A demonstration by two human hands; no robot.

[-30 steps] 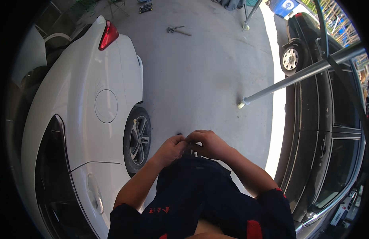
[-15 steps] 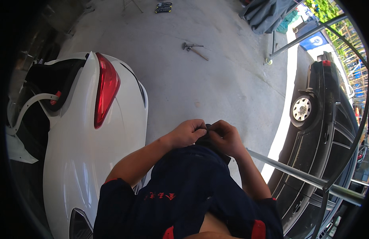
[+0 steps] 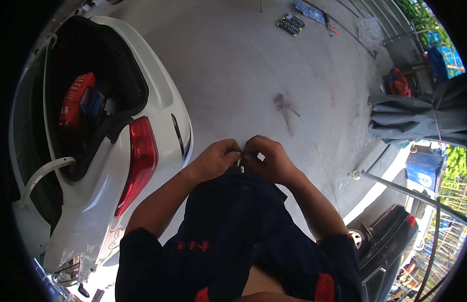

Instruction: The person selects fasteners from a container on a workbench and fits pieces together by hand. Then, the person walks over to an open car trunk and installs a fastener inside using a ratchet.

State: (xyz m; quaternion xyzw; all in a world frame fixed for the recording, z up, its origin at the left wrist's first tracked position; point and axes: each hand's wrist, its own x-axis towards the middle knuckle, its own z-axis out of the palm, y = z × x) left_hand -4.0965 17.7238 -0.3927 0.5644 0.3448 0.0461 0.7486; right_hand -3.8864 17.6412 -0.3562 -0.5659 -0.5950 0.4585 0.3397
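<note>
Fingers of both hands are bunched together, left hand (image 3: 217, 160) and right hand (image 3: 270, 160) pinching some tiny pale piece (image 3: 240, 162) right above the dark shirt hem; can't tell what it is. Risk as I see it: that grip slips and it drops onto the concrete floor (image 3: 253, 75). White car's (image 3: 158, 100) open trunk sits at 10 o'clock, a wrench-like tool (image 3: 285, 108) at 12, socket set (image 3: 291, 23) farther out.

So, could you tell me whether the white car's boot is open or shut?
Open: the white car's boot shows its dark inside, with a red bag in it.
</note>
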